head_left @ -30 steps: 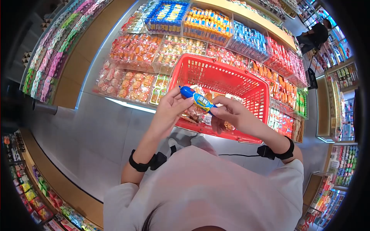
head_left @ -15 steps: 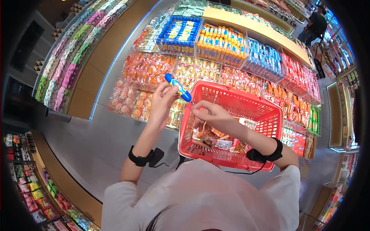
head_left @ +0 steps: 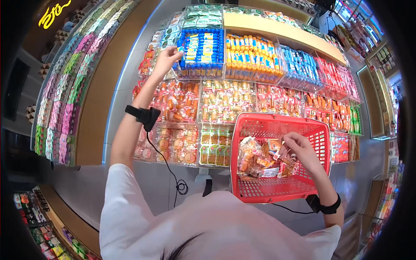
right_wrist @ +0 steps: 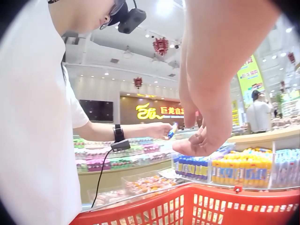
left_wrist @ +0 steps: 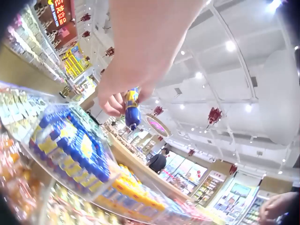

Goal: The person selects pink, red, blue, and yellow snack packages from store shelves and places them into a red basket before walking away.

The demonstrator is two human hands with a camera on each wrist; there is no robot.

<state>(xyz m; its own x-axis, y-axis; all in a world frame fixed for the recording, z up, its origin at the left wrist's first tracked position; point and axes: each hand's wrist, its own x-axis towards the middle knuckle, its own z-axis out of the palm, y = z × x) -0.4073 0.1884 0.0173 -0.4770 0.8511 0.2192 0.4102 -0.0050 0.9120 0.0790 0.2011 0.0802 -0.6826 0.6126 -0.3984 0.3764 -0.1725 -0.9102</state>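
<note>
At the upper left of the head frame, the left hand point(head_left: 168, 60) has its grip closed narrow — fingers and thumb pinching a blue stick packet point(left_wrist: 132, 115). In the left wrist frame the packet's long axis runs nearly upright, its free end pointing down the frame away from the palm. Next rightward comes the block of blue packets point(head_left: 203, 50); the hand is at its left edge in the head frame, and the right wrist frame puts the held packet above and apart from it. That offset seems the relation that counts: the block is just right of the grip and below it, with the left hand clearly the nearer. Then come the orange packets point(head_left: 252, 50). Lower, right of centre, is the red basket point(head_left: 235, 173). Over it hangs the right hand point(head_left: 300, 149), fingers loosely bent — nothing visible between them — and well apart from the blue block.
</note>
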